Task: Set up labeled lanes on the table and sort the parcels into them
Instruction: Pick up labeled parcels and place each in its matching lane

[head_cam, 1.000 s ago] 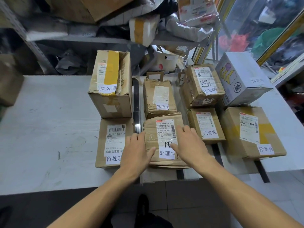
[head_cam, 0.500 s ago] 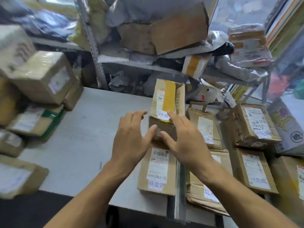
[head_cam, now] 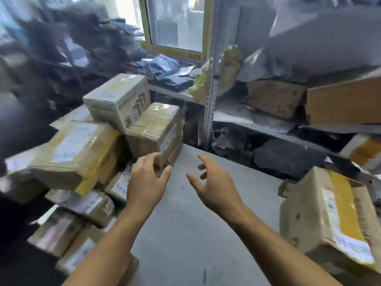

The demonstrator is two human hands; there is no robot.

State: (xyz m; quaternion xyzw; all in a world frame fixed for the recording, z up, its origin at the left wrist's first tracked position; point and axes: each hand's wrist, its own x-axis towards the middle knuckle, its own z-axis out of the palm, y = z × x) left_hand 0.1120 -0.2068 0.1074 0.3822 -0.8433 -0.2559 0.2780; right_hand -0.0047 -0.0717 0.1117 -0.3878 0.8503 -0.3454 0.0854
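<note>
While your hands reach toward the unsorted heap at the left of the bench (head_cam: 206, 234), note that the white carton (head_cam: 115, 104) leans across the taped brown parcel (head_cam: 156, 129) you appear to be after. Your left hand (head_cam: 147, 182), fingers spread and grasping nothing, is at that parcel's near corner; whether it touches is unclear. Pulling the parcel out from below would likely tip the carton and shift the heap. Your right hand (head_cam: 214, 186) hangs released above the bare bench, apart from everything. The yellow-taped box (head_cam: 329, 215) at far right sits near the front edge.
</note>
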